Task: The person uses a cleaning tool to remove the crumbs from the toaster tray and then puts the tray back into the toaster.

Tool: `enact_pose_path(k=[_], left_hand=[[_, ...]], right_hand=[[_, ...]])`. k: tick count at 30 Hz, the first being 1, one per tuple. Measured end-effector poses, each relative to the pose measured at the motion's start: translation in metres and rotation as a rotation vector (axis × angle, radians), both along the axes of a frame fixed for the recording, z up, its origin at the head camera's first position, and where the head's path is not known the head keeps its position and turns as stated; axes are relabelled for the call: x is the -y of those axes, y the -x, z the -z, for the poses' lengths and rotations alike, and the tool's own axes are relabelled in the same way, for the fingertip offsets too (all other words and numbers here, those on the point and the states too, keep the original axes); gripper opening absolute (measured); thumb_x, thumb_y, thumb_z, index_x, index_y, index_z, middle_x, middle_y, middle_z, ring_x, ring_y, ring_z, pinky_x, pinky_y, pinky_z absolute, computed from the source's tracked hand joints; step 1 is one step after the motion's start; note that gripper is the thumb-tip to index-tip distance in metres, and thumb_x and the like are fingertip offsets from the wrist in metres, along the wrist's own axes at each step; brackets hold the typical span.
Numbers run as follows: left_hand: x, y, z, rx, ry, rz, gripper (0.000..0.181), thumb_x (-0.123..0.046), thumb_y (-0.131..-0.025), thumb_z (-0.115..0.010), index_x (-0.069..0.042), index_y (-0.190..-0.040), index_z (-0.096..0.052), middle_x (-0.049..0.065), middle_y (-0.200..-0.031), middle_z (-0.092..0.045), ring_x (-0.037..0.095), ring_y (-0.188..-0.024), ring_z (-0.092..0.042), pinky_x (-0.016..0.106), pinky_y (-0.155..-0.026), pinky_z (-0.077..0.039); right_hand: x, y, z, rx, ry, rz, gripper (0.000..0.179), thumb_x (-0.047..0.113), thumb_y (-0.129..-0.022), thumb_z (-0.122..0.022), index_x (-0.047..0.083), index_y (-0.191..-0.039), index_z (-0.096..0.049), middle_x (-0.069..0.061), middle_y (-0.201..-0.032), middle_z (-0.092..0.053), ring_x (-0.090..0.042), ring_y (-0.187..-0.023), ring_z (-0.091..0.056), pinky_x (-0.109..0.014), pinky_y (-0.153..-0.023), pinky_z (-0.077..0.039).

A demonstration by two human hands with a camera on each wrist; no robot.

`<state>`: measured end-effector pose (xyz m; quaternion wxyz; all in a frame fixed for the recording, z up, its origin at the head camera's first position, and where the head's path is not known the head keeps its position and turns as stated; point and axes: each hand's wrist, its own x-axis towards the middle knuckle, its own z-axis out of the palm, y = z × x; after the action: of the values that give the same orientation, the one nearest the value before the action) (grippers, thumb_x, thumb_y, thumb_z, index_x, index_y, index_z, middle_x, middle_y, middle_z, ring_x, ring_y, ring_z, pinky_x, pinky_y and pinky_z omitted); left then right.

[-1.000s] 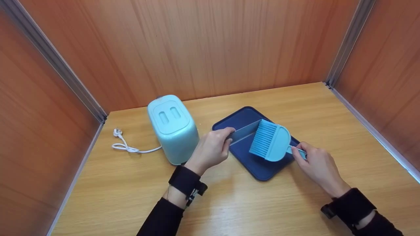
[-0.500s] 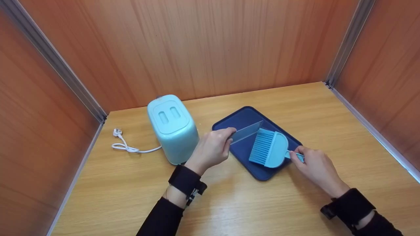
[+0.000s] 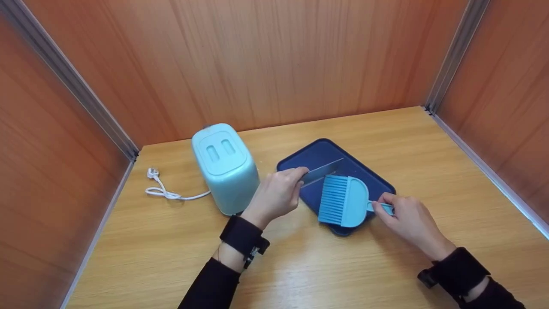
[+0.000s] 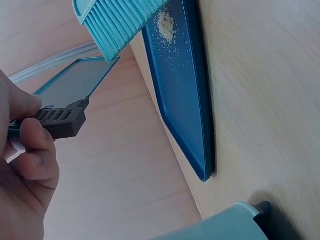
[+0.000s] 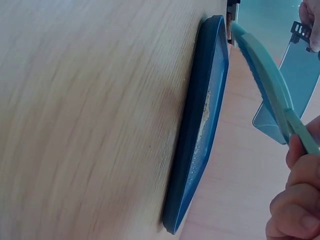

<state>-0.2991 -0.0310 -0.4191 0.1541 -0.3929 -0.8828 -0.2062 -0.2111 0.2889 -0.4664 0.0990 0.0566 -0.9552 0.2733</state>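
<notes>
In the head view my left hand grips the dark handle end of a toaster's crumb tray, a thin flat plate held tilted above a navy serving tray. My right hand holds a light-blue dust brush by its handle. Its bristles hang over the serving tray, close to the crumb tray's near side. A small heap of pale crumbs lies in the serving tray, with finer specks scattered around it. Both tools stay raised off the serving tray in the right wrist view.
A light-blue toaster stands left of the serving tray, beside my left hand. Its white cord and plug lie on the wooden table at the left. Wood-grain panels close off the back and sides.
The brush has moved down along the crumb tray, toward me and slightly left, with my right hand following. The crumb tray has tilted a little; my left hand stays nearly in place.
</notes>
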Motion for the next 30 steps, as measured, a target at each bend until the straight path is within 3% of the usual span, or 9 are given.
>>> enact_pose_path(k=[6,15,22,27,30], left_hand=[[0.0011,-0.0005,0.0005,0.004,-0.004,0.012,0.026,-0.007,-0.106,-0.062,-0.006,-0.131,-0.070,0.007,-0.104,-0.078,0.017,-0.075,-0.070,0.026,-0.072,-0.064],[0.0026,0.0002,0.0022,-0.003,-0.013,0.000,0.027,-0.008,-0.105,-0.063,-0.006,-0.131,-0.070,0.007,-0.107,-0.079,0.017,-0.079,-0.072,0.028,-0.075,-0.065],[0.0013,-0.0017,0.0004,-0.004,-0.013,0.016,0.027,-0.007,-0.105,-0.062,-0.006,-0.132,-0.070,0.007,-0.107,-0.078,0.017,-0.079,-0.072,0.028,-0.075,-0.065],[0.0008,-0.0042,0.0001,-0.032,0.011,0.040,0.028,-0.007,-0.105,-0.063,-0.006,-0.133,-0.068,0.006,-0.107,-0.080,0.017,-0.078,-0.072,0.027,-0.076,-0.065],[-0.0003,-0.0060,0.0001,-0.076,0.041,0.064,0.030,-0.007,-0.105,-0.063,-0.007,-0.135,-0.068,0.006,-0.106,-0.080,0.015,-0.070,-0.068,0.022,-0.069,-0.061]], right_hand=[[0.0000,0.0004,-0.0009,0.016,0.000,0.000,0.024,0.027,-0.106,-0.067,0.017,-0.085,-0.064,0.010,-0.061,-0.036,-0.007,-0.052,-0.036,-0.021,-0.053,-0.025],[0.0000,-0.0036,0.0007,-0.052,-0.012,-0.025,0.022,0.022,-0.102,-0.071,0.018,-0.082,-0.065,0.012,-0.060,-0.034,-0.005,-0.050,-0.033,-0.020,-0.052,-0.024],[-0.0023,0.0004,0.0022,-0.032,-0.019,0.031,0.025,0.024,-0.106,-0.066,0.012,-0.084,-0.064,0.007,-0.060,-0.039,-0.009,-0.050,-0.037,-0.021,-0.050,-0.025],[-0.0038,0.0038,0.0054,-0.027,-0.034,0.052,0.027,0.021,-0.106,-0.065,0.009,-0.083,-0.064,0.005,-0.060,-0.040,-0.010,-0.051,-0.038,-0.021,-0.050,-0.025],[-0.0044,0.0045,0.0049,0.010,-0.014,0.059,0.027,0.021,-0.107,-0.062,0.008,-0.084,-0.064,0.003,-0.060,-0.043,-0.013,-0.052,-0.041,-0.021,-0.049,-0.027]])
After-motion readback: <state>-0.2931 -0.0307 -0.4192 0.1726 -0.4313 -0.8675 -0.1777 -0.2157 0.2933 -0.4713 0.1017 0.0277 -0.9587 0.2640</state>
